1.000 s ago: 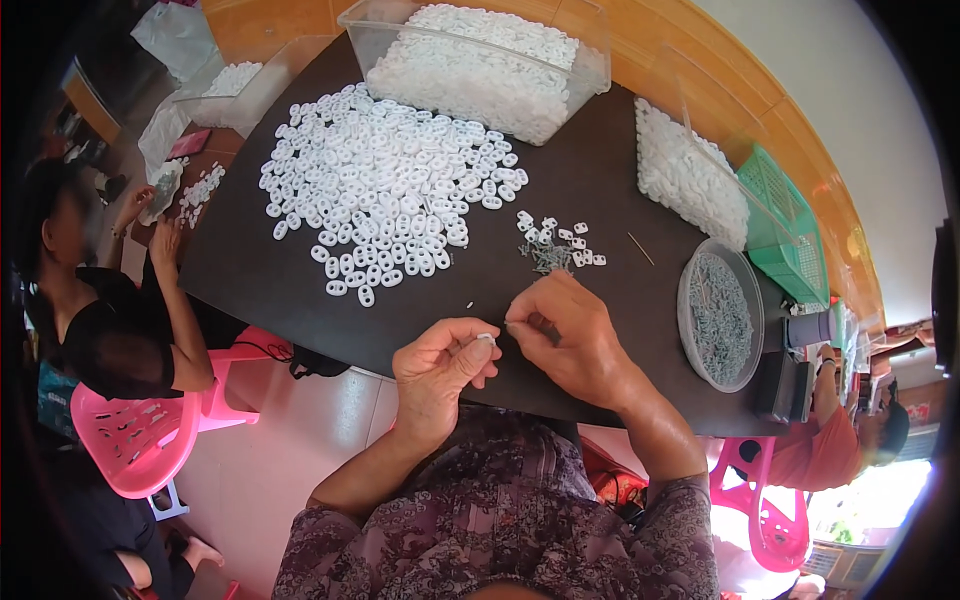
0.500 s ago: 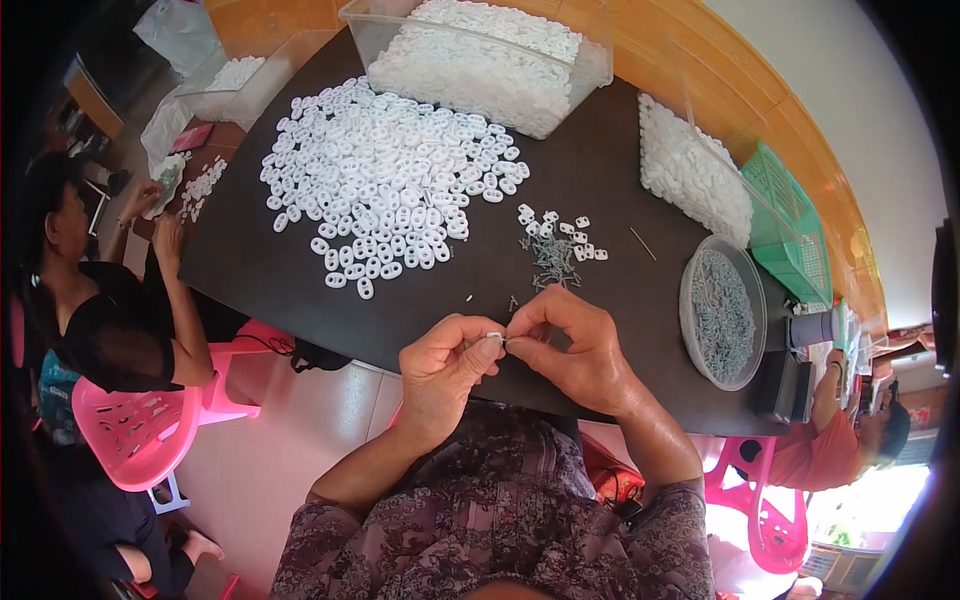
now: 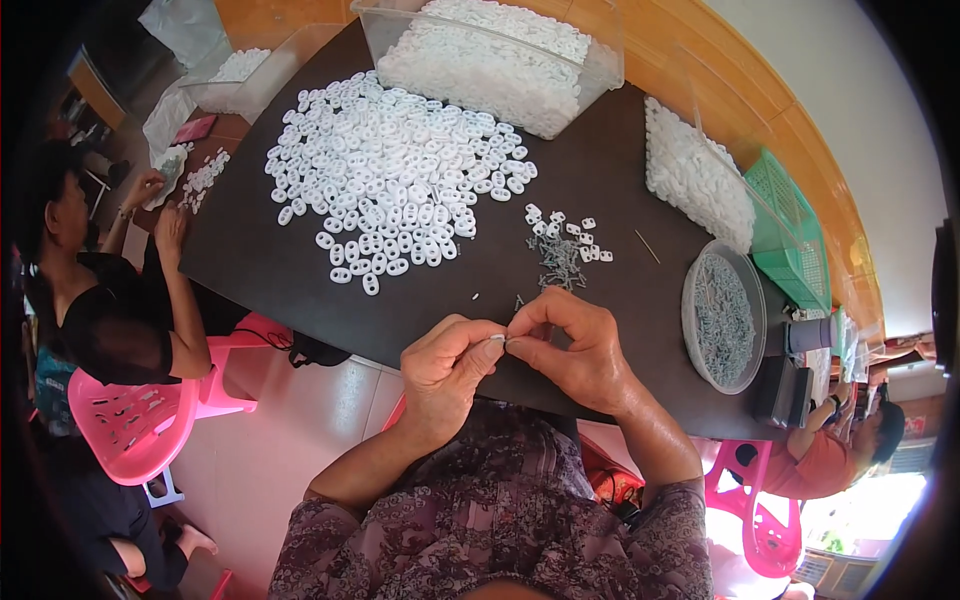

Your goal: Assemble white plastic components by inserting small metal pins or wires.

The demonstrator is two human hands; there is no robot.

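My left hand (image 3: 442, 372) pinches a small white plastic piece (image 3: 497, 338) between thumb and fingers, just past the near table edge. Against its right side, the thumb and forefinger of my right hand (image 3: 575, 350) are pressed together on something tiny, mostly hidden by the fingertips. Beyond my hands lies a small heap of grey screws (image 3: 563, 268), with several white two-holed pieces (image 3: 590, 238) around it. Farther left spreads a big pile of white oval two-holed pieces (image 3: 390, 165).
Clear bins of white pieces (image 3: 480, 70) (image 3: 695, 180) stand at the back. On the right are a round tub (image 3: 761, 312) of grey screws, a green basket (image 3: 790, 230) and a thin rod (image 3: 648, 246). A co-worker (image 3: 110, 290) sits left, near a pink chair (image 3: 140, 425).
The whole view has shifted slightly. My hands keep the same pinch at the white piece. At the far right, the person in orange has moved.
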